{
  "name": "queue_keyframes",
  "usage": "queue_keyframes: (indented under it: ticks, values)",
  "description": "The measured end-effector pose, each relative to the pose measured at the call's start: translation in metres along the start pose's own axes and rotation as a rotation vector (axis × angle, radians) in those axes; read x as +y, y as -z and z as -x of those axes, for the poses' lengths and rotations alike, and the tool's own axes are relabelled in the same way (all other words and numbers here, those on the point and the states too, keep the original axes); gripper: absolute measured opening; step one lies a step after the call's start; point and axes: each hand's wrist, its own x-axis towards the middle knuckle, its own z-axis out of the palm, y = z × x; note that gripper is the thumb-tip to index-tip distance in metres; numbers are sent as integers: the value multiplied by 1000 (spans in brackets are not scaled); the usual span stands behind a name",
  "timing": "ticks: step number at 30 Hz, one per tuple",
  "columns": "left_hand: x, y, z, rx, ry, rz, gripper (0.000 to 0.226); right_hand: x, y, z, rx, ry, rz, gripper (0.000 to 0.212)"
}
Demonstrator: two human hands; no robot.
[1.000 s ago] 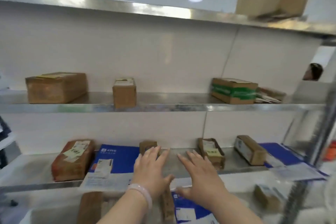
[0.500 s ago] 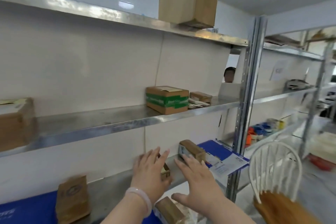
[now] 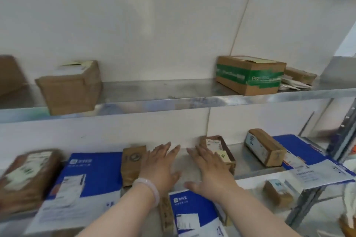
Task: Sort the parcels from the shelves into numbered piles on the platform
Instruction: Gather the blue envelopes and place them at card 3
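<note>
Both my hands reach flat over the lower metal shelf (image 3: 252,167), fingers straight, holding nothing. My left hand (image 3: 160,167), with a pale bangle on the wrist, lies just right of a small brown parcel (image 3: 132,163). My right hand (image 3: 210,169) partly covers the left side of a dark brown labelled parcel (image 3: 217,147). Further right stands a long brown box (image 3: 264,147) on a blue-and-white mailer (image 3: 308,161). Left of my hands lie a blue mailer (image 3: 84,177) and a blurred brown parcel (image 3: 25,177).
The upper shelf (image 3: 173,100) carries a brown box (image 3: 71,87), a green-taped box (image 3: 248,74) and a flat brown parcel (image 3: 300,75). Below my arms lie another blue mailer (image 3: 190,211) and a small brown box (image 3: 277,192). A metal upright (image 3: 344,136) stands at right.
The view swung right to the neighbouring rack and chair, then back left and down. Both hands stayed flat and empty, and now reach deeper over the lower shelf.
</note>
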Motion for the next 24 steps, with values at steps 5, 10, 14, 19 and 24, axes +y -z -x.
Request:
queue_keyframes:
  ticks: [5,10,14,19,24]
  values:
    - [-60,-19,41,11,236,-10,78,-47,-39,-33,-107,219,-82,90]
    - [-112,-19,88,-41,423,-4,74,-93,-80,-43,-182,315,-174,88]
    - [-160,-29,120,-79,600,56,73,-126,-106,-46,-312,287,-271,79]
    - [-218,-39,138,-82,710,149,70,-155,-139,-60,-424,128,-372,52]
    - [-285,-58,148,-155,731,182,67,-187,-172,-73,-485,-3,-281,52]
